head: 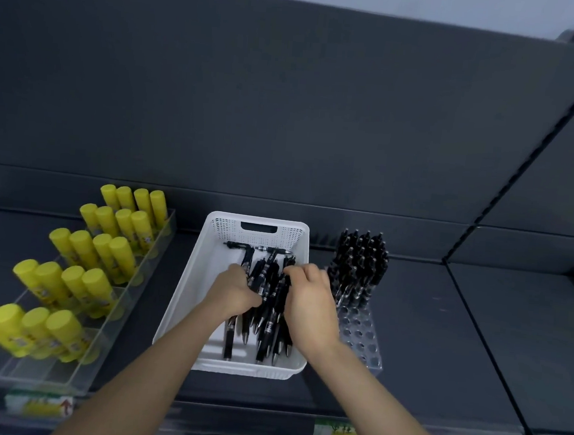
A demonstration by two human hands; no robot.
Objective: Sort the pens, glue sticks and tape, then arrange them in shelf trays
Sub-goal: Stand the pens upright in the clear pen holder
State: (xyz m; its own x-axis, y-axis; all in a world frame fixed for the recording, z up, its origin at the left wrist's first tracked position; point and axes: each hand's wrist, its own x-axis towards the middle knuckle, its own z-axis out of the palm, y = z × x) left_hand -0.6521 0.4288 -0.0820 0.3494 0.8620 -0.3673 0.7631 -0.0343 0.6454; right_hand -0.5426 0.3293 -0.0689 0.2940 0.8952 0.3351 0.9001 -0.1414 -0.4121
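A white perforated basket (190, 275) stands on the dark shelf and holds a loose heap of black pens (265, 305). My left hand (235, 290) grips a bundle of those pens inside the basket. My right hand (310, 301) reaches in beside it, its fingers curled on pens at the top of the heap. To the right stands a clear pen holder (360, 339) with round holes; its far rows are filled with upright black pens (361, 261). At the left, yellow glue sticks (82, 270) stand in rows in a clear tray (70, 377).
The dark shelf (441, 332) runs on to the right, past a black divider rail (488, 350). A dark back panel rises behind everything. Price labels (39, 403) sit on the shelf's front edge.
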